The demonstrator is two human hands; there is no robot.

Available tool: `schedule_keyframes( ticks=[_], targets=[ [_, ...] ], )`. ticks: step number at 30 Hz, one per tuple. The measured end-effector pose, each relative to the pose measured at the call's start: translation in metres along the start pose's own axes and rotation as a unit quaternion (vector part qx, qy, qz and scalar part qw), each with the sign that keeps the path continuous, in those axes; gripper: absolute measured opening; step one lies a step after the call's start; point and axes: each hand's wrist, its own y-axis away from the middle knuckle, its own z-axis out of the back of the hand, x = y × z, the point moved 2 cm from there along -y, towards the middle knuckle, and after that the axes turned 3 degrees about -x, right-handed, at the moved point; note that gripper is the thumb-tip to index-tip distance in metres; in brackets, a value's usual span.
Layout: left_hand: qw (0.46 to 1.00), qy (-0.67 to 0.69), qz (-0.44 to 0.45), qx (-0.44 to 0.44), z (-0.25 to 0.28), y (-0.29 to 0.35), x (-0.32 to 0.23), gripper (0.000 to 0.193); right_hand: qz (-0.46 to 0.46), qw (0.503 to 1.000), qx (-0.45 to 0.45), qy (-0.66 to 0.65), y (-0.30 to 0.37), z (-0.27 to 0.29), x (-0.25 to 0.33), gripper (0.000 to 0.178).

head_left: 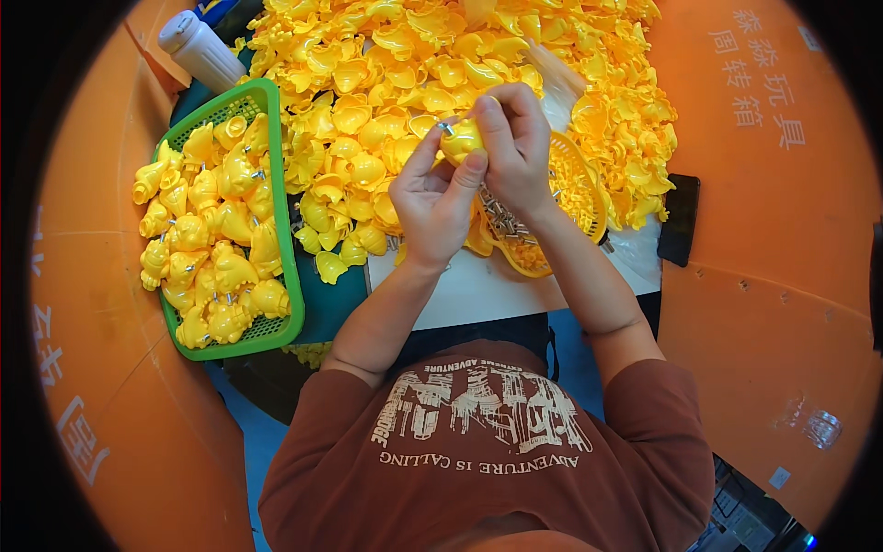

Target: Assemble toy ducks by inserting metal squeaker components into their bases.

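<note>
My left hand (434, 204) and my right hand (518, 147) meet above the table, both closed around a glossy yellow plastic toy part (463, 141). A short metal pin (447, 129) sticks out of its upper left side, beside my left fingertips. My right fingers and thumb pinch the part from the right, hiding much of it. Just beyond my hands spreads a large heap of loose yellow plastic shells (368, 87). Partly behind my right forearm lies a yellow basket (602, 198), holding metal pins (501, 221) and small yellow pieces (568, 189).
At left, a green basket (292, 304) holds many yellow toy parts (221, 239), several with metal pins showing. A whitish bottle (200, 51) stands behind it. A dark phone-like slab (679, 221) lies at right. Orange panels (763, 248) flank both sides; a white sheet (478, 294) lies in front.
</note>
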Motion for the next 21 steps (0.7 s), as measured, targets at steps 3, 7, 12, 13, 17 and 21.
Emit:
schedule_keyframes(
  ticks=[3, 7, 12, 13, 17, 21],
  targets=[
    [0.998, -0.024, -0.027, -0.047, 0.007, -0.005, 0.002, 0.045, -0.156, 0.980, 0.053, -0.111, -0.005, -0.004, 0.000, 0.015],
    [0.994, -0.093, -0.062, 0.018, 0.003, -0.007, -0.001, 0.043, -0.337, 0.908, 0.033, -0.246, -0.005, 0.005, -0.006, 0.018],
    [0.995, 0.057, 0.082, 0.024, 0.003, -0.009, 0.005, 0.041, -0.298, 0.943, 0.030, -0.143, -0.009, 0.011, -0.002, 0.025],
    [0.996, 0.045, 0.070, 0.017, 0.005, -0.010, 0.006, 0.042, -0.197, 0.976, 0.024, -0.087, -0.009, 0.013, 0.006, 0.026],
    [0.999, 0.012, 0.052, -0.003, 0.008, -0.011, 0.003, 0.041, -0.109, 0.983, 0.147, -0.006, 0.010, 0.020, 0.019, 0.033],
    [0.998, 0.003, 0.068, -0.006, 0.013, -0.010, 0.002, 0.040, -0.108, 0.979, 0.172, -0.024, 0.012, 0.026, 0.021, 0.036]
  ],
)
